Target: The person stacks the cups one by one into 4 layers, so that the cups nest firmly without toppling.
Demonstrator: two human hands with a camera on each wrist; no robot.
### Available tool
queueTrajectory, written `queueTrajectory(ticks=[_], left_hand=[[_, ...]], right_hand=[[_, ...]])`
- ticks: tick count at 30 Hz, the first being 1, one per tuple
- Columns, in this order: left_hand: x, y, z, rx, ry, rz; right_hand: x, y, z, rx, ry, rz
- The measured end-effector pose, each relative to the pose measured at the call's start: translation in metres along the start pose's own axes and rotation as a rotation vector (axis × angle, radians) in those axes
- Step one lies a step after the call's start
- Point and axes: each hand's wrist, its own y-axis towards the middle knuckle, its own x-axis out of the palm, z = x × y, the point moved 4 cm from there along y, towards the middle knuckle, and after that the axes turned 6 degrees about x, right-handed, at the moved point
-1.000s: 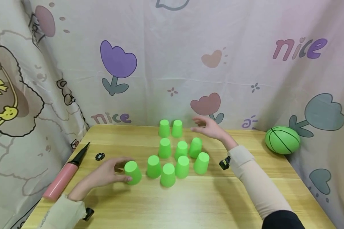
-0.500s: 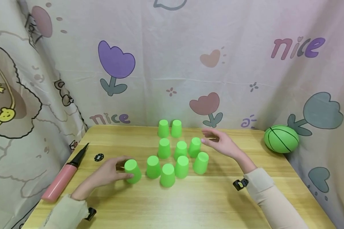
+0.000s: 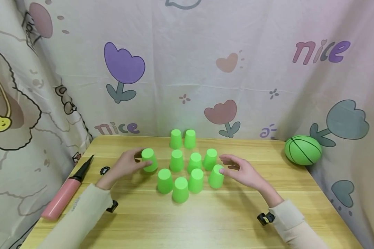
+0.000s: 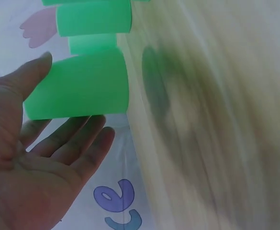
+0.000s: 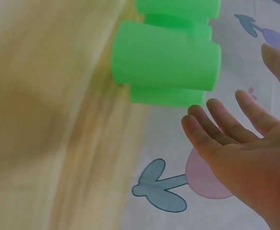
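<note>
My left hand (image 3: 129, 162) grips a green cup (image 3: 149, 160) between thumb and fingers, left of the other cups. In the left wrist view the thumb (image 4: 39, 69) lies over that cup (image 4: 82, 86) and the fingers reach under its far side. Several more green cups stand with their narrow ends up in loose rows mid-table. My right hand (image 3: 243, 172), fingers spread and relaxed, hovers at the right of the group; its thumb tip overlaps the front right cup (image 3: 216, 178) in the head view. The right wrist view shows the fingers (image 5: 199, 134) apart from a cup (image 5: 166, 55).
Two cups, one of them a back cup (image 3: 176, 139), stand near the table's rear edge. A pink pump (image 3: 62, 199) with a black nozzle lies along the left edge, beside a black chip (image 3: 104, 170). A green ball (image 3: 303, 150) rests at the back right. A patterned curtain (image 3: 174, 69) hangs behind.
My left hand has carried its cup from the front left toward the back. My right hand has come forward from beside the back cups to the front right cup.
</note>
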Motion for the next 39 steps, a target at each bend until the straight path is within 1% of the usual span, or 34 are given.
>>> queueTrajectory(ticks=[3, 5, 11, 17, 21, 25, 31, 39], left_hand=[[0.002, 0.015, -0.002, -0.023, 0.012, 0.018], [0.003, 0.025, -0.005, -0.035, 0.015, 0.034], [0.010, 0.055, -0.013, -0.042, 0.024, 0.075], [0.020, 0.076, -0.018, -0.116, -0.027, 0.092], [0.025, 0.086, -0.023, -0.151, -0.066, 0.096], [0.028, 0.094, -0.029, -0.178, -0.105, 0.105], [0.028, 0.102, -0.035, -0.198, -0.083, 0.110], [0.031, 0.112, -0.035, -0.214, -0.075, 0.107]], right_hand=[[0.004, -0.004, 0.003, 0.011, 0.005, -0.009], [0.007, -0.005, 0.006, 0.001, 0.009, -0.016], [0.014, -0.005, 0.014, 0.001, 0.022, -0.036], [0.018, -0.004, 0.018, -0.004, 0.029, -0.044], [0.020, -0.002, 0.021, 0.001, 0.032, -0.043], [0.025, 0.000, 0.023, 0.011, 0.032, -0.052], [0.029, 0.002, 0.023, 0.026, 0.023, -0.055], [0.029, -0.001, 0.025, 0.036, 0.023, -0.061]])
